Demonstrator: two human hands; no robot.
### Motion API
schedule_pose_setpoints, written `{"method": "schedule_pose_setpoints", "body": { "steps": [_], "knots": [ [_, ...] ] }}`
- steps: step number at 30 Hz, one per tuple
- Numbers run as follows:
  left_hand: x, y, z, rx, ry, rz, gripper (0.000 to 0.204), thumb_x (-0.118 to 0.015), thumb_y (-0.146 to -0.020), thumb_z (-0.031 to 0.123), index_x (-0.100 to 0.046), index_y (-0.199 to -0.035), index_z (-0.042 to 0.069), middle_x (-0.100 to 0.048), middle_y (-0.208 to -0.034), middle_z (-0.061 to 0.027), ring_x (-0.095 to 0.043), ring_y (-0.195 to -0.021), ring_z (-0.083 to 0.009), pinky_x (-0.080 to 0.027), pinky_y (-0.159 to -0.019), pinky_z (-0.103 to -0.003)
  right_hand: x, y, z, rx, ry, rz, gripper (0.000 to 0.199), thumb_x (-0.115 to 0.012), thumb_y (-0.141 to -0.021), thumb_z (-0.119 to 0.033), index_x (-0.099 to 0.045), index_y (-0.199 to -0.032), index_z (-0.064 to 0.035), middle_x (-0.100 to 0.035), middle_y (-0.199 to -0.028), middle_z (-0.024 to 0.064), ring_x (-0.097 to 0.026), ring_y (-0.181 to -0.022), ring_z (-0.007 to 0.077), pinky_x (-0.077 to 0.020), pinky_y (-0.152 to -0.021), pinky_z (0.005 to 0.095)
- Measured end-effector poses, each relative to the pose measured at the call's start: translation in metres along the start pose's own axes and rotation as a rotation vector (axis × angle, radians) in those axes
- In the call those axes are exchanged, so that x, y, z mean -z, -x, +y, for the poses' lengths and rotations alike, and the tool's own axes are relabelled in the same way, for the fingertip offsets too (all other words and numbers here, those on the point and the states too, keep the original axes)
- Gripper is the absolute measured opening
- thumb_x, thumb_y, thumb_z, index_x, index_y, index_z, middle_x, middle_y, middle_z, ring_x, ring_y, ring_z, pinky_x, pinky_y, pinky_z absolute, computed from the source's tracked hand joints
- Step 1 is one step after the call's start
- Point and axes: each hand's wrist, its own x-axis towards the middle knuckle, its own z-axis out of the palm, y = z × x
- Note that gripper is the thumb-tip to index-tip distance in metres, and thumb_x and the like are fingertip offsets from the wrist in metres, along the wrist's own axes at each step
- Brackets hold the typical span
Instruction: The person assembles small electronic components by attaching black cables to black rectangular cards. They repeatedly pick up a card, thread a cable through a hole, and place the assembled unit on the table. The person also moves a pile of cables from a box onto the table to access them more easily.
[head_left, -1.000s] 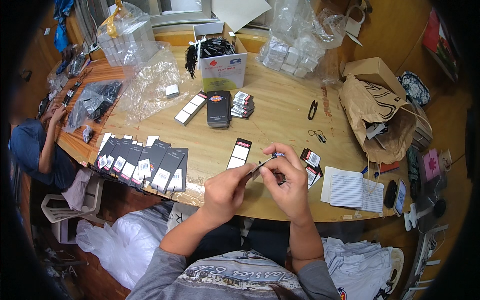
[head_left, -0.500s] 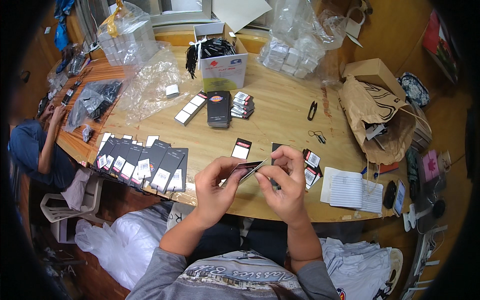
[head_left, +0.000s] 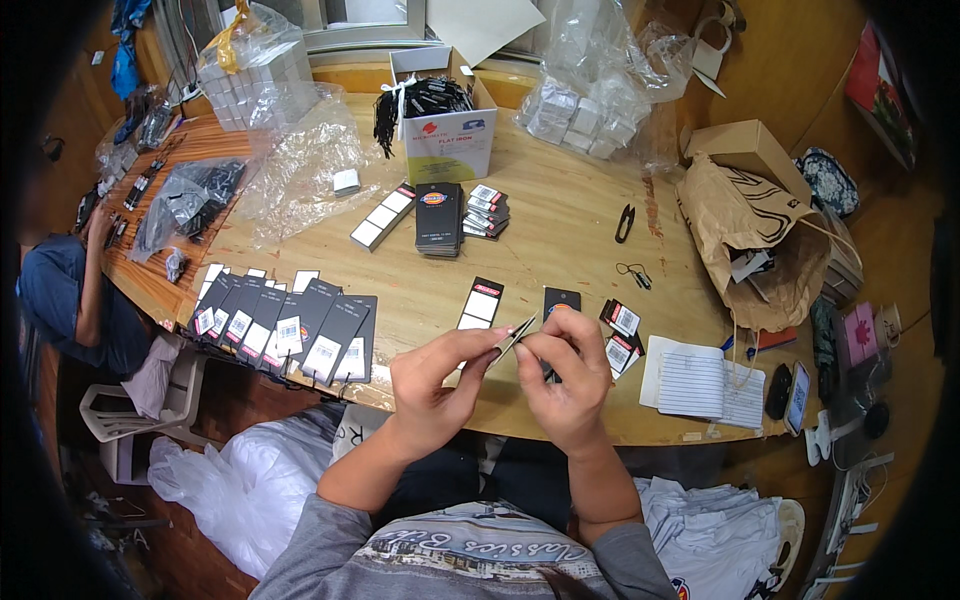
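Above the table's near edge, my left hand (head_left: 437, 382) pinches a thin hang tag (head_left: 513, 338), seen nearly edge-on. The fingers of my right hand (head_left: 566, 375) are pinched together at the tag's right edge; whether they hold anything else is hidden. Just beyond my left fingers lies a black tag with white panels and a red label (head_left: 482, 303). A black hang tag (head_left: 562, 299) is partly covered by my right hand. To its right sits a small group of black-and-white barcode tags (head_left: 623, 335).
Overlapping black hang tags (head_left: 320, 330) line the front left edge. Stacked black tags (head_left: 437, 225) stand before a box of black strings (head_left: 447, 150). Thread snips (head_left: 625, 223), a notebook (head_left: 694, 380) and a paper bag (head_left: 745, 220) are rightward. Another person (head_left: 85, 300) sits at left.
The hang tag in my hands has turned to a steeper, more edge-on angle. My right fingers have closed in, uncovering more of the black tag behind them. The other person's hands moved slightly.
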Motion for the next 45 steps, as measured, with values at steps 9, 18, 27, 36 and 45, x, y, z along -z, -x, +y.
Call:
{"method": "schedule_pose_setpoints", "body": {
  "steps": [9,18,27,36,45],
  "knots": [
    [0.012,-0.015,-0.001,-0.052,0.033,-0.215,0.022,-0.052,-0.067,-0.009,-0.057,-0.087,-0.001,-0.058,-0.087,-0.0128,-0.058,-0.079,-0.0223,-0.046,-0.064,-0.027,0.002,0.004,0.009,-0.008,0.024,-0.027,0.019,-0.064,-0.057,0.001,-0.054,-0.072,-0.0027,-0.049,-0.078,0.0065,-0.052,-0.061,0.0196,-0.042,-0.052,0.0284],
    [0.008,-0.015,-0.011,0.315,0.409,-0.199,0.01,-0.061,-0.066,-0.003,-0.058,-0.075,-0.004,-0.056,-0.081,-0.0094,-0.055,-0.076,-0.0143,-0.047,-0.063,-0.024,0.0,0.006,0.011,0.069,0.056,-0.107,0.021,-0.063,-0.056,0.0,-0.053,-0.073,-0.0034,-0.052,-0.078,0.0061,-0.051,-0.059,0.0201,-0.041,-0.051,0.0286],
    [0.005,-0.017,-0.004,0.166,0.164,-0.2,0.009,-0.062,-0.062,-0.006,-0.057,-0.07,-0.004,-0.056,-0.077,-0.0105,-0.056,-0.071,-0.015,-0.048,-0.063,-0.024,-0.001,0.011,0.012,0.145,0.159,-0.083,0.024,-0.054,-0.049,0.007,-0.052,-0.072,-0.0009,-0.052,-0.078,0.0087,-0.052,-0.058,0.022,-0.0398,-0.049,0.0291],
    [0.001,-0.015,-0.01,0.267,0.332,-0.198,0.004,-0.057,-0.068,-0.004,-0.055,-0.07,-0.003,-0.056,-0.076,-0.0105,-0.055,-0.071,-0.0153,-0.045,-0.064,-0.024,0.001,0.015,0.008,-0.121,-0.134,-0.131,0.011,-0.059,-0.064,0.002,-0.053,-0.073,-0.0005,-0.053,-0.07,0.0104,-0.052,-0.054,0.0237,-0.0411,-0.048,0.0275],
    [0.013,-0.017,-0.024,0.244,0.546,0.082,0.009,-0.05,-0.08,0.005,-0.044,-0.078,0.0,-0.055,-0.077,-0.0121,-0.055,-0.073,-0.0168,-0.045,-0.069,-0.028,0.036,0.002,0.019,-0.415,-0.259,-0.408,0.009,-0.059,-0.069,0.0,-0.057,-0.078,0.0022,-0.058,-0.071,0.0079,-0.055,-0.061,0.0143,-0.042,-0.054,0.0244]
  ]
}}
